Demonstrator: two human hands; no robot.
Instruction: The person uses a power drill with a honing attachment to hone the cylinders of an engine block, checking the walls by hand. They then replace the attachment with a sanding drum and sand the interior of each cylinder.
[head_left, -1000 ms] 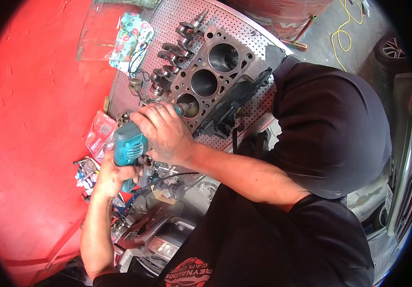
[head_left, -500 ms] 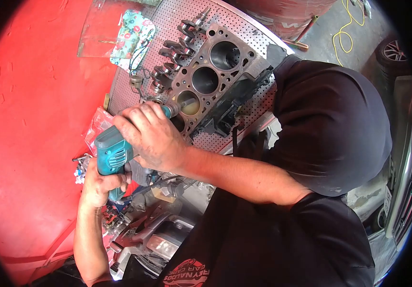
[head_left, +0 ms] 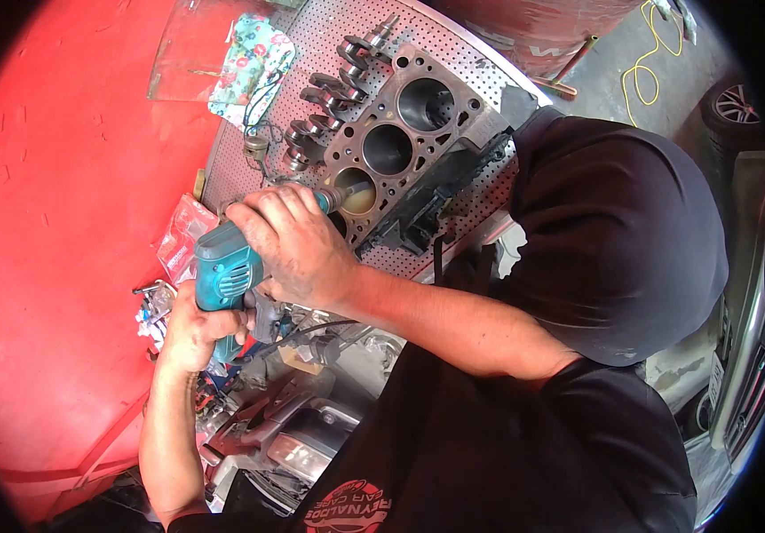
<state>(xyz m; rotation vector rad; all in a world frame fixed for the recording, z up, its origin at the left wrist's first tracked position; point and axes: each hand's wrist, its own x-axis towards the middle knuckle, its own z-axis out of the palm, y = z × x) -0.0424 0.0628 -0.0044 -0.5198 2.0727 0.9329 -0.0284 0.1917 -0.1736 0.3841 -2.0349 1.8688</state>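
My left hand (head_left: 191, 333) is closed round the handle of a teal power drill (head_left: 222, 274). My right hand (head_left: 298, 240) wraps over the drill's front, behind the chuck (head_left: 333, 195). A shaft from the chuck reaches into a cylinder bore (head_left: 360, 201) of an engine block (head_left: 411, 147); what lies at its end inside is hard to make out. Two darker bores stand open further up the block. Another bore is mostly hidden behind my right hand. Beside the block lies a crankshaft (head_left: 325, 98), with a piston (head_left: 256, 147) near its lower end.
The block rests on a perforated metal surface (head_left: 311, 27), next to a large red panel (head_left: 54, 222). A flowered cloth (head_left: 253, 67) and a plastic bag (head_left: 185, 235) lie nearby. Below the drill are jumbled parts (head_left: 311, 444). A yellow cord (head_left: 638, 75) and a broom (head_left: 569, 75) are on the floor.
The drill and both hands have shifted slightly up and right, the chuck coming nearer the bore. The whole view has also moved a little. Both hands keep their hold.
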